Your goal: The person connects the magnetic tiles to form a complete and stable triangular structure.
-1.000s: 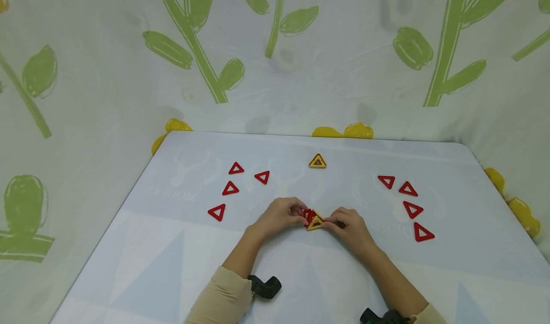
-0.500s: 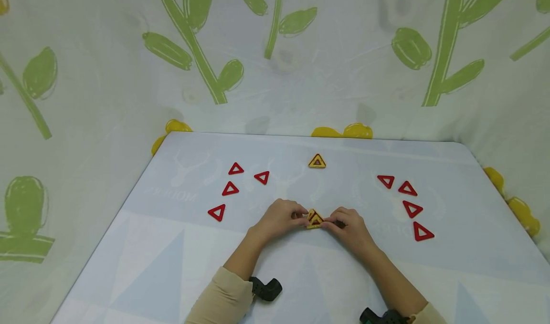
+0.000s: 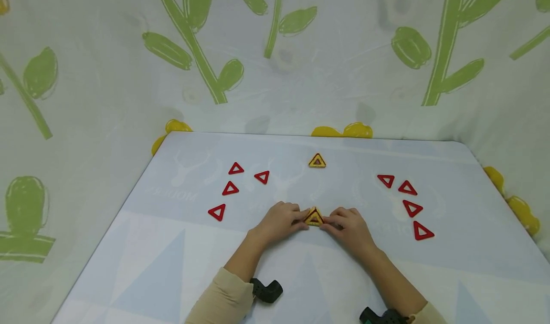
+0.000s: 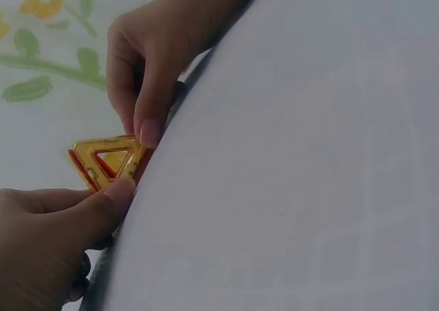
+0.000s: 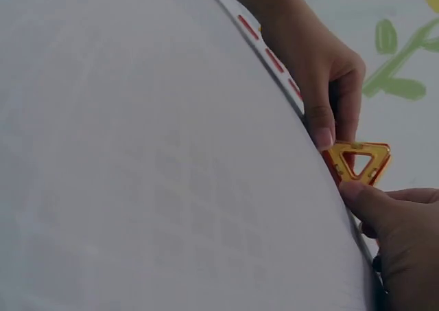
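Note:
In the head view, yellow triangle tiles (image 3: 314, 217) with red edges stand joined at mid-table, leaning into a small peaked shape. My left hand (image 3: 281, 223) pinches their left side between thumb and fingers. On the opposite side my right hand (image 3: 350, 229) pinches the right corner. The left wrist view shows a yellow triangular frame (image 4: 106, 161) with a red layer behind it, its corners between both hands' fingertips. From the right wrist the same yellow tile (image 5: 360, 160) appears, with a triangular hole in its middle. The tiles' far faces are hidden.
Several red triangle tiles (image 3: 230, 188) lie flat on the left of the white table (image 3: 150, 247), and several more red triangles (image 3: 412, 208) on the right. A yellow triangular piece (image 3: 317, 161) stands near the back edge. Patterned cloth (image 3: 335, 66) hangs behind.
The left-side piece has turned from its red face to its yellow one and come together with the right-side yellow tile. My left hand has shifted slightly lower; the right has barely moved.

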Tool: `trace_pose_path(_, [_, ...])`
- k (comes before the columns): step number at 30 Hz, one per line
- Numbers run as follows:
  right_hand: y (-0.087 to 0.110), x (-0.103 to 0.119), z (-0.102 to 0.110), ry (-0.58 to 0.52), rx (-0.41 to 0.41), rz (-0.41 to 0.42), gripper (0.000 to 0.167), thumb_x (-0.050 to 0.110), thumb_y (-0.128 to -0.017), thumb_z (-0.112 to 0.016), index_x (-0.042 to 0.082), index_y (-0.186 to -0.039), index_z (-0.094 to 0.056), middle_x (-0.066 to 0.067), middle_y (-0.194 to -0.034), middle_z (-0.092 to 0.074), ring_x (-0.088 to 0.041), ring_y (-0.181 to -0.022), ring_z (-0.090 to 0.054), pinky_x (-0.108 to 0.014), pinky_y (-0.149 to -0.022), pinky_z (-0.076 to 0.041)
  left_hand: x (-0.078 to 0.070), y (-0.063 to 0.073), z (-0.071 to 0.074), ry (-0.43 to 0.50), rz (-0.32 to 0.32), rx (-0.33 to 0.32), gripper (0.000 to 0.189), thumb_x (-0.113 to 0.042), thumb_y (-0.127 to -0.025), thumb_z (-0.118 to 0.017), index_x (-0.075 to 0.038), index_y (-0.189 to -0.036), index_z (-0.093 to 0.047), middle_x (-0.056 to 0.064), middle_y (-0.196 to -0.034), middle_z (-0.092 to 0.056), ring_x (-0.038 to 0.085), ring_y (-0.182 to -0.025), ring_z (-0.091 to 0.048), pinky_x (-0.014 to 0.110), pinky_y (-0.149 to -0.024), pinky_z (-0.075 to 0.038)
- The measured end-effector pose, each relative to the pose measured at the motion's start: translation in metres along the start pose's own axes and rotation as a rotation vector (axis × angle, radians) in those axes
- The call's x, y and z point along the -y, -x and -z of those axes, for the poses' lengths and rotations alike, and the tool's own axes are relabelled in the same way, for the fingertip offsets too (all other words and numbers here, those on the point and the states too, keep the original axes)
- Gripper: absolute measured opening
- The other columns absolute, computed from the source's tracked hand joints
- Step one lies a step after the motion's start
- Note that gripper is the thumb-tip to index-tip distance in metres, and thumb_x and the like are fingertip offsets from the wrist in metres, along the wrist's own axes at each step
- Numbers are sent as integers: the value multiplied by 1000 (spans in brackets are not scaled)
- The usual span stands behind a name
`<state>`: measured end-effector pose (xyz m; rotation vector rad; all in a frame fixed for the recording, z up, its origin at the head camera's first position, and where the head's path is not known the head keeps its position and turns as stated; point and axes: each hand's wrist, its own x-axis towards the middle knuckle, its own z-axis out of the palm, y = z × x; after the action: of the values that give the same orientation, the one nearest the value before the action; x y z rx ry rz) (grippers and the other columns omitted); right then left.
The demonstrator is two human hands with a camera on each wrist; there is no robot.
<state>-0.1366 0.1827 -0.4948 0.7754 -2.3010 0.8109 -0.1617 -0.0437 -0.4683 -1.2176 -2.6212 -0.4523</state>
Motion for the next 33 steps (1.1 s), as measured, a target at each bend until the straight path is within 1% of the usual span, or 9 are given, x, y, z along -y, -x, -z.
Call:
trace_pose_path(3, [0, 0, 0, 26, -12, 25, 25, 15, -57, -87, 8, -80, -77, 4, -72, -61, -12, -65, -47, -17, -60, -36, 0, 0, -4, 17, -31, -67, 38, -34, -84, -68, -13, -115, -70, -4, -78, -59, 8, -62, -47, 23, -61, -37])
trace_pose_path(5, [0, 1, -1, 39, -17, 33, 25, 14, -58, -86, 7, -80, -77, 3, -71, -61, -13, -64, -47, -18, -59, -37, 0, 1, -6, 31, -37, -104, 36, -31, -84, -69, -11, -114, -70, -3, -78, -59, 8, -62, -47, 23, -61, -38])
trace_pose_path(10, [-2, 3, -3, 60, -12, 17, 24, 14, -58, -86, 6, -79, -77, 2, -69, -61, -13, -62, -47, -22, -57, -39, 1, 2, -13, 67, 12, -141, 37, -29, -85, -68, -11, -117, -68, -3, -79, -58, 8, -64, -47, 21, -61, -38])
trace_pose_path(12, [-3, 4, -3, 61, -1, -12, 23, 14, -59, -86, 6, -79, -77, 3, -68, -61, -12, -62, -47, -22, -56, -40, 1, 1, -15, 77, 35, -147, 38, -29, -84, -68, -11, -117, -68, -3, -80, -58, 8, -66, -47, 20, -61, -38])
trace_pose_path(15, [-5, 6, -3, 37, 21, -87, 22, 14, -61, -86, 5, -79, -77, 4, -68, -61, -10, -61, -46, -21, -54, -39, 2, 0, -16, 93, 55, -166, 37, -28, -84, -69, -11, -117, -68, -2, -81, -58, 9, -68, -49, 22, -63, -39])
trace_pose_path(19, [-8, 7, -3, -10, 61, -198, 19, 13, -65, -85, 5, -81, -77, 4, -68, -62, -6, -60, -45, -21, -54, -38, 4, -3, -18, 113, 56, -196, 36, -26, -83, -70, -11, -115, -69, 0, -82, -57, 11, -70, -50, 24, -65, -40])
trace_pose_path(23, [-10, 8, -3, -30, 76, -246, 17, 11, -67, -84, 4, -81, -76, 3, -68, -63, -5, -60, -45, -21, -54, -37, 5, -5, -18, 118, 75, -172, 36, -27, -83, -69, -11, -116, -69, 0, -82, -56, 12, -70, -49, 23, -66, -39])
trace_pose_path(28, [-14, 8, -3, -49, 96, -286, 16, 11, -70, -82, 4, -82, -76, 2, -70, -63, -5, -60, -46, -22, -55, -39, 8, -7, -20, 141, 141, -109, 37, -31, -86, -66, -14, -119, -66, -2, -83, -57, 10, -70, -48, 24, -67, -38])
trace_pose_path(33, [-23, 0, -1, -31, 102, -301, 16, 12, -70, -82, 5, -84, -77, 2, -70, -64, -9, -64, -48, -25, -58, -39, 15, -16, -19, 195, 166, -71, 38, -31, -88, -64, -13, -121, -64, -2, -87, -60, 10, -74, -49, 25, -69, -38])
